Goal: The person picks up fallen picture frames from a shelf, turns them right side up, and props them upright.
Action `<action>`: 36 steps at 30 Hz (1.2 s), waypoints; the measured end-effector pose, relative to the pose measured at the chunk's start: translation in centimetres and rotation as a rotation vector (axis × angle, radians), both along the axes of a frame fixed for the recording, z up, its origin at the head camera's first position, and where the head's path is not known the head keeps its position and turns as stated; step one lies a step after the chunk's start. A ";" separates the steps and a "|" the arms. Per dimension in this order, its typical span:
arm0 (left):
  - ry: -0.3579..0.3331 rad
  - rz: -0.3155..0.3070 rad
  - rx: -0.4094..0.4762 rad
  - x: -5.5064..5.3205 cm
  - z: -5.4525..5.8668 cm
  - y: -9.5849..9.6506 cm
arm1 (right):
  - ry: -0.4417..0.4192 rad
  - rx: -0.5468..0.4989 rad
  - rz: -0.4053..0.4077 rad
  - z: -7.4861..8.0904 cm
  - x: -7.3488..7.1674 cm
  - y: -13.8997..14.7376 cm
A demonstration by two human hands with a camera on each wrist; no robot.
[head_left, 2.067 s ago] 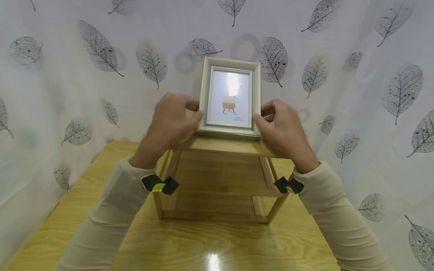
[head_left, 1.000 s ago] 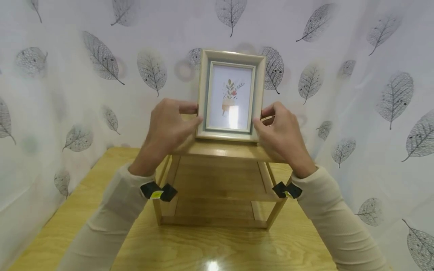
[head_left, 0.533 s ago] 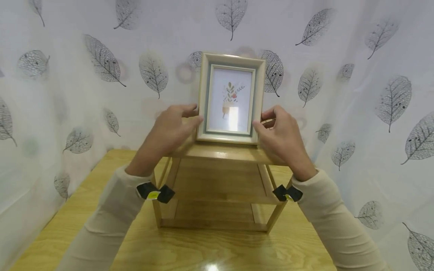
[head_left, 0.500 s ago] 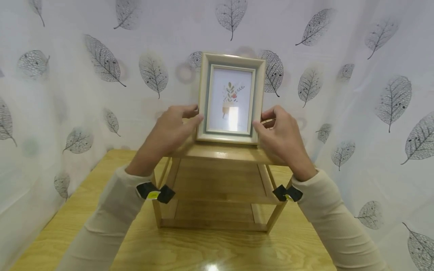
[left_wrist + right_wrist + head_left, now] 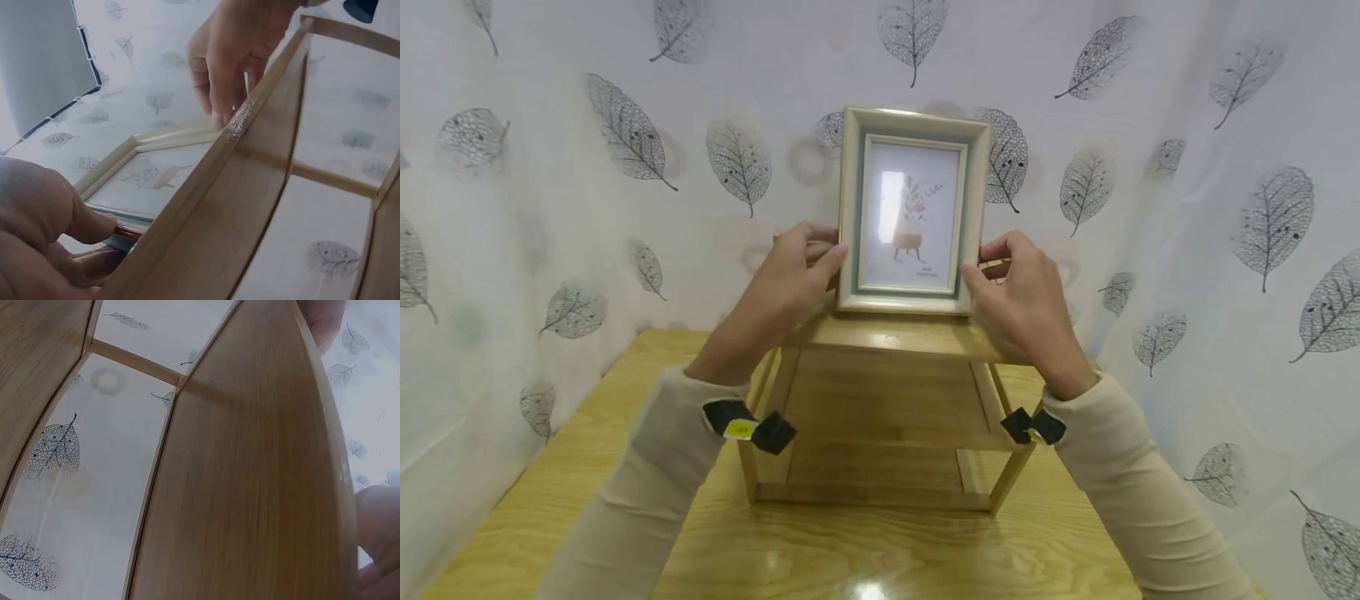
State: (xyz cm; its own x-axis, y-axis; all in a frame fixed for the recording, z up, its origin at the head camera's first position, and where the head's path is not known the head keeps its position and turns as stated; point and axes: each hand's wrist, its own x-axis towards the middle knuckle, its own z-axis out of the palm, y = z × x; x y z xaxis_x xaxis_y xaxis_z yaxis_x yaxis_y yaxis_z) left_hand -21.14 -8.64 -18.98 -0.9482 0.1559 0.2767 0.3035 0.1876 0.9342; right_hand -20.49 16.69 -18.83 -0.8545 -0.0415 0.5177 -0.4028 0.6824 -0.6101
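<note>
A cream picture frame (image 5: 913,302) with a grey-green inner band stands nearly upright on the top board of a wooden shelf rack (image 5: 887,335). Its picture shows a plant in a legged pot, partly washed out by glare. My left hand (image 5: 786,287) pinches the frame's left edge, thumb in front and fingers curled behind. On the opposite edge my right hand (image 5: 1026,292) holds on with thumb and fingers, low down. The left wrist view shows the frame (image 5: 103,175) between both hands, partly hidden by the board. In the right wrist view the board (image 5: 250,475) blocks the frame.
The rack has lower shelves (image 5: 880,475) and stands on a yellow wood-grain table (image 5: 820,550). Close behind hangs a white curtain (image 5: 692,50) printed with dark leaves, which also runs along both sides.
The frame has tipped slightly, and its glare has shifted from the picture's lower part to the upper left. My left fingers have changed their grip a little; the right hand has barely moved.
</note>
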 end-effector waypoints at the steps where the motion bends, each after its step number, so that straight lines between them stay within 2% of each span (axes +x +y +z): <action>1: -0.015 -0.007 0.012 0.0 0.0 0.0 | 0.003 0.001 -0.002 0.0 0.0 0.0; 6: -0.065 -0.037 0.025 0.1 0.0 0.0 | 0.021 -0.004 0.004 -0.2 -0.2 0.0; 10: -0.066 -0.046 -0.001 0.4 0.0 -0.1 | 0.037 -0.006 0.012 -0.2 -0.2 0.0; 16: -0.020 -0.036 -0.032 0.9 -0.1 0.0 | 0.060 0.008 0.011 -0.2 -0.2 0.1; 23: 0.009 -0.030 -0.056 1.6 -0.1 0.1 | 0.031 0.022 0.012 0.1 0.4 0.1; 31: 0.043 0.007 -0.091 2.1 -0.2 0.2 | 0.034 -0.023 0.073 -0.4 1.2 -0.9; 36: 0.085 0.002 -0.081 2.3 -0.5 0.6 | 0.007 -0.030 0.126 -0.8 1.4 -2.0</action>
